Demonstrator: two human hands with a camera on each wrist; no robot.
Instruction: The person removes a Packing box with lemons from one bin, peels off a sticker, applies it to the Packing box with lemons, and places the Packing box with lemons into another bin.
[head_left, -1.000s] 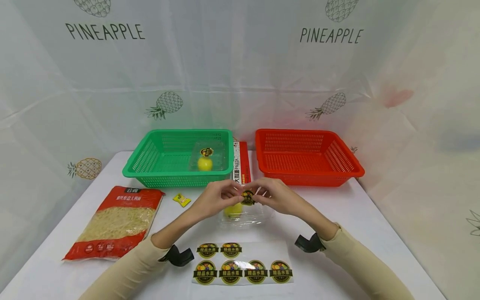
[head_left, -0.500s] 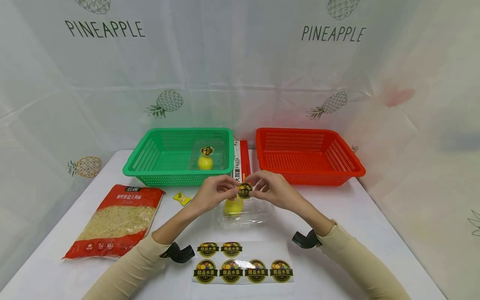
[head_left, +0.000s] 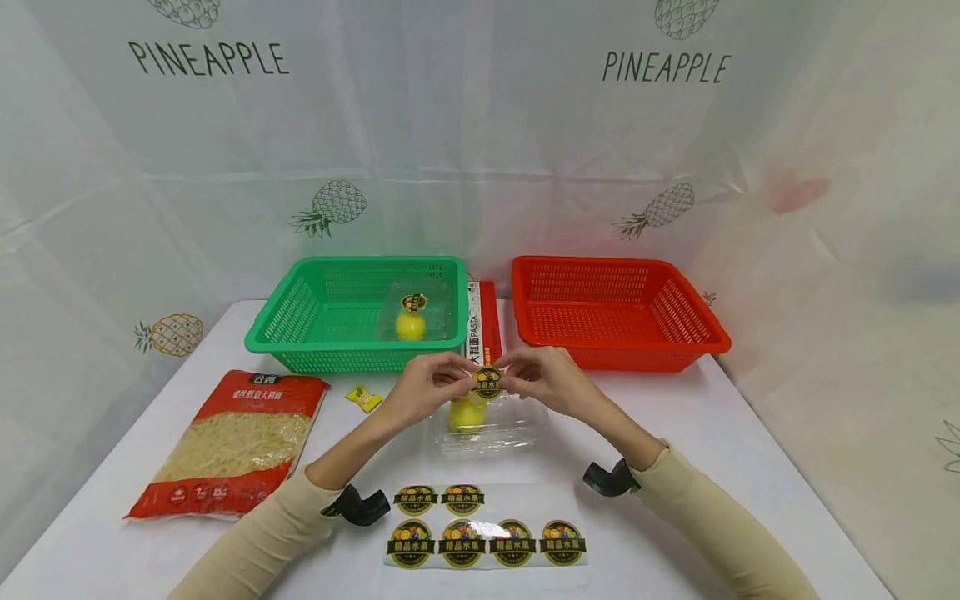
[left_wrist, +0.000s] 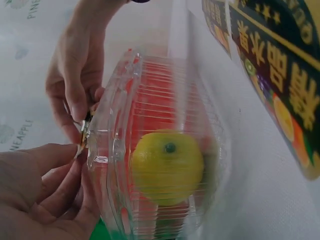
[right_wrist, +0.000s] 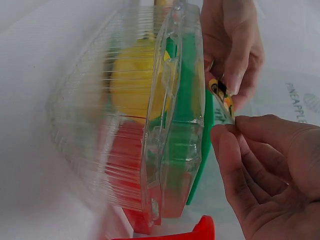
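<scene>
Between my hands hangs a round black-and-gold fruit sticker (head_left: 487, 382). My left hand (head_left: 426, 390) pinches its left edge between thumb and fingertips; my right hand (head_left: 551, 382) pinches the right edge the same way. Just below stands a closed clear plastic box (head_left: 502, 432) holding a yellow fruit (head_left: 467, 415). Seen from the left wrist, the sticker (left_wrist: 86, 131) is edge-on beside the lid, and the fruit (left_wrist: 167, 167) shows through the ribbed wall. The right wrist view shows the sticker (right_wrist: 222, 97) tilted, apart from the box or nearly so; I cannot tell exactly.
A sheet of several more stickers (head_left: 487, 546) lies in front. Behind are a green basket (head_left: 352, 360), with another stickered fruit box (head_left: 431, 296) inside, a red basket (head_left: 622, 358) and a pasta box (head_left: 489, 325). A pasta bag (head_left: 232, 442) and yellow wrapped sweet (head_left: 363, 399) lie left.
Both hands have shifted slightly up and left with the sticker, which now sits more centred between the fingertips. The clear box and the other things have stayed in place.
</scene>
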